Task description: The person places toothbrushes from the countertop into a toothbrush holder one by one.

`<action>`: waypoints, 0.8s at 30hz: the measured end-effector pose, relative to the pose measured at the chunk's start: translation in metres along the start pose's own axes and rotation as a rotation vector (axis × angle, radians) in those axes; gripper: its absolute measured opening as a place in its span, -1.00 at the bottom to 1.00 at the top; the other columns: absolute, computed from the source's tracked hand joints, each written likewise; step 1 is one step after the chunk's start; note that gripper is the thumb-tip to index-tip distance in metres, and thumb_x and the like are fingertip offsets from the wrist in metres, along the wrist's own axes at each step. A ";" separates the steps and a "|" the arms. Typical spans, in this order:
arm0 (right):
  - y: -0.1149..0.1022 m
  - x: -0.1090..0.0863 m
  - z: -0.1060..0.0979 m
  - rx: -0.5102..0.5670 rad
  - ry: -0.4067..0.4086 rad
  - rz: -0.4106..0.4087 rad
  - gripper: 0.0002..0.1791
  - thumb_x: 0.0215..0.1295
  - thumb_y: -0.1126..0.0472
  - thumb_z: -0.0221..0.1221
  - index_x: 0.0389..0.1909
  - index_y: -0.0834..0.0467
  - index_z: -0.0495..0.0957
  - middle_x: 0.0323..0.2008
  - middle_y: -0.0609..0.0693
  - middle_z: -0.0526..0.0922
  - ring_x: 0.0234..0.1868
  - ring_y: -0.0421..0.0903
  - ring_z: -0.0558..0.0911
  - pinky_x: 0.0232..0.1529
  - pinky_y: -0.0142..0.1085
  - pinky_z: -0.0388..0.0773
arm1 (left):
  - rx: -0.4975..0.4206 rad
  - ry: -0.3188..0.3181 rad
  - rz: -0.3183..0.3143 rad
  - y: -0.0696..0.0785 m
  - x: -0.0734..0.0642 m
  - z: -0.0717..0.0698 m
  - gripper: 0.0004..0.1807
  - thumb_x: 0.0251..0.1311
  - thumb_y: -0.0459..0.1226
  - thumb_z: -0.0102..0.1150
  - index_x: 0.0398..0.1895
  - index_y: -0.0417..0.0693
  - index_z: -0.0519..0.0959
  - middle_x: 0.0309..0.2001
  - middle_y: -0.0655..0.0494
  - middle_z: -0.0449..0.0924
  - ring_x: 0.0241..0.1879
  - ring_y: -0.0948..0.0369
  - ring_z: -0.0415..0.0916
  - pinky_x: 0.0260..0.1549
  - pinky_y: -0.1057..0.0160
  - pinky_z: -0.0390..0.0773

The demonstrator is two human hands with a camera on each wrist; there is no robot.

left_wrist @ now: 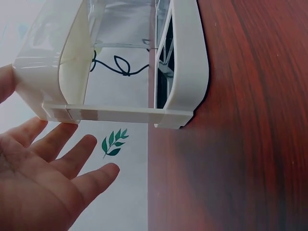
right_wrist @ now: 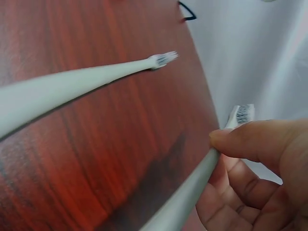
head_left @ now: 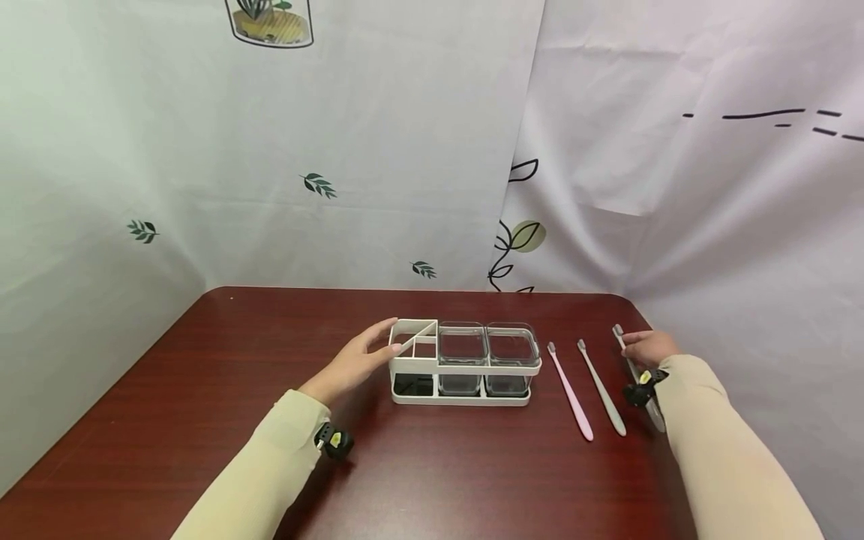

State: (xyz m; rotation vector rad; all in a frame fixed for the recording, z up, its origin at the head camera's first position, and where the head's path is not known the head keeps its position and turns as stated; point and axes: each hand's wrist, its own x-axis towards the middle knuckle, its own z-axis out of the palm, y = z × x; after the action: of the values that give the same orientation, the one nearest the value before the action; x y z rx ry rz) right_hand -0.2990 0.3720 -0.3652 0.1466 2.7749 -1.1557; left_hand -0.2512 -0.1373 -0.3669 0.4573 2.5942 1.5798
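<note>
A white two-tier toothbrush holder (head_left: 466,370) with two clear cups (head_left: 511,346) stands mid-table. My left hand (head_left: 361,360) rests at its left end, fingers spread, with the thumb over the front corner. In the left wrist view, fingertips (left_wrist: 65,129) meet the white end of the upper frame. At the table's right side my right hand (head_left: 649,347) pinches a pale grey toothbrush (right_wrist: 190,188) between thumb and fingers, just below its head. Its lower handle is partly hidden behind the wrist in the head view.
A pink toothbrush (head_left: 571,394) and a whitish toothbrush (head_left: 602,388) lie side by side between the holder and my right hand. The dark red table (head_left: 202,435) meets a white printed curtain (head_left: 405,135) at the back and sides.
</note>
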 end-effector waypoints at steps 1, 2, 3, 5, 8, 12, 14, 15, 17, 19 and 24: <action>-0.001 0.000 -0.001 -0.004 0.008 -0.002 -0.49 0.20 0.34 0.15 0.14 0.53 0.41 -0.13 0.40 0.62 -0.37 -0.06 0.56 -0.40 -0.24 0.53 | -0.005 0.000 0.002 0.000 0.000 0.000 -0.31 0.32 -0.09 0.13 0.47 0.01 0.16 0.41 -0.12 0.20 0.38 -0.07 0.16 0.28 -0.18 0.18; -0.001 -0.001 -0.002 -0.010 0.014 -0.007 -0.49 0.21 0.34 0.13 0.15 0.52 0.40 -0.12 0.39 0.63 -0.38 -0.07 0.56 -0.40 -0.25 0.52 | -0.013 0.002 0.003 0.001 0.000 0.000 -0.31 0.32 -0.09 0.13 0.47 0.01 0.17 0.41 -0.12 0.22 0.37 -0.07 0.18 0.28 -0.17 0.19; -0.003 -0.001 -0.003 -0.012 0.020 -0.010 -0.49 0.22 0.33 0.13 0.17 0.52 0.39 -0.12 0.39 0.63 -0.39 -0.09 0.56 -0.41 -0.26 0.52 | -0.016 0.002 0.005 0.001 0.000 0.001 -0.31 0.32 -0.09 0.13 0.47 0.01 0.17 0.40 -0.12 0.22 0.37 -0.07 0.18 0.28 -0.17 0.19; -0.006 -0.003 -0.005 -0.005 0.023 -0.020 -0.44 0.25 0.32 0.11 0.21 0.55 0.32 -0.09 0.39 0.63 -0.39 -0.16 0.55 -0.39 -0.27 0.53 | -0.011 0.004 0.010 0.001 0.000 0.000 -0.31 0.33 -0.10 0.12 0.47 0.00 0.16 0.40 -0.14 0.21 0.37 -0.08 0.17 0.27 -0.18 0.19; -0.012 -0.004 -0.009 0.008 0.039 -0.026 -0.43 0.29 0.30 0.07 0.26 0.53 0.28 -0.10 0.34 0.66 -0.35 -0.19 0.57 -0.38 -0.29 0.54 | -0.011 0.006 0.009 0.001 0.000 0.001 -0.31 0.33 -0.10 0.12 0.48 0.00 0.16 0.42 -0.14 0.19 0.38 -0.09 0.15 0.28 -0.19 0.18; -0.026 -0.010 -0.014 0.022 0.073 -0.043 -0.43 0.36 0.26 0.03 0.31 0.49 0.24 0.01 0.36 0.60 -0.06 0.06 0.58 -0.19 -0.21 0.51 | -0.011 -0.001 0.015 0.000 0.001 0.001 -0.31 0.34 -0.10 0.11 0.48 -0.03 0.15 0.43 -0.16 0.16 0.39 -0.11 0.12 0.26 -0.19 0.20; -0.034 -0.013 -0.015 0.051 0.098 -0.056 -0.43 0.39 0.25 0.02 0.33 0.46 0.23 0.02 0.33 0.60 0.00 0.02 0.58 -0.12 -0.22 0.49 | -0.018 -0.002 0.014 -0.001 0.001 0.001 -0.31 0.34 -0.10 0.11 0.47 -0.04 0.15 0.43 -0.16 0.16 0.38 -0.12 0.15 0.25 -0.19 0.23; -0.038 -0.014 -0.015 0.080 0.110 -0.063 -0.43 0.40 0.25 0.02 0.34 0.45 0.22 -0.02 0.29 0.64 -0.04 -0.04 0.60 -0.11 -0.24 0.50 | -0.027 -0.005 0.013 -0.001 0.001 0.001 -0.31 0.34 -0.10 0.11 0.48 -0.04 0.15 0.43 -0.16 0.16 0.38 -0.11 0.15 0.25 -0.18 0.24; -0.045 -0.015 -0.014 0.157 0.131 -0.076 -0.42 0.39 0.26 0.05 0.34 0.45 0.22 -0.18 0.10 0.72 -0.21 -0.25 0.62 -0.16 -0.33 0.52 | -0.039 -0.006 0.014 -0.003 0.000 0.001 -0.30 0.35 -0.10 0.10 0.48 -0.06 0.14 0.42 -0.18 0.17 0.37 -0.11 0.16 0.25 -0.16 0.25; -0.049 -0.015 -0.012 0.256 0.148 -0.088 -0.41 0.38 0.29 0.07 0.35 0.45 0.21 -0.32 -0.16 0.69 -0.38 -0.44 0.57 -0.29 -0.45 0.55 | -0.047 0.001 0.005 -0.003 0.000 0.001 -0.30 0.34 -0.10 0.12 0.47 -0.04 0.15 0.42 -0.17 0.18 0.37 -0.10 0.18 0.25 -0.16 0.24; -0.056 -0.013 -0.011 0.387 0.172 -0.123 -0.38 0.36 0.29 0.08 0.37 0.44 0.17 -0.48 -0.46 0.55 -0.42 -0.49 0.54 -0.34 -0.51 0.56 | -0.081 0.004 0.015 -0.003 -0.001 0.002 -0.30 0.35 -0.11 0.10 0.48 -0.07 0.14 0.43 -0.19 0.15 0.40 -0.11 0.12 0.28 -0.15 0.21</action>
State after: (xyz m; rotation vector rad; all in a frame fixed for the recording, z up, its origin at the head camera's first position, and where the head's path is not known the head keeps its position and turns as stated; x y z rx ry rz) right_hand -0.2952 0.3395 -0.3164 0.1195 2.6975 -1.7824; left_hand -0.2506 -0.1369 -0.3710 0.4682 2.5235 1.6848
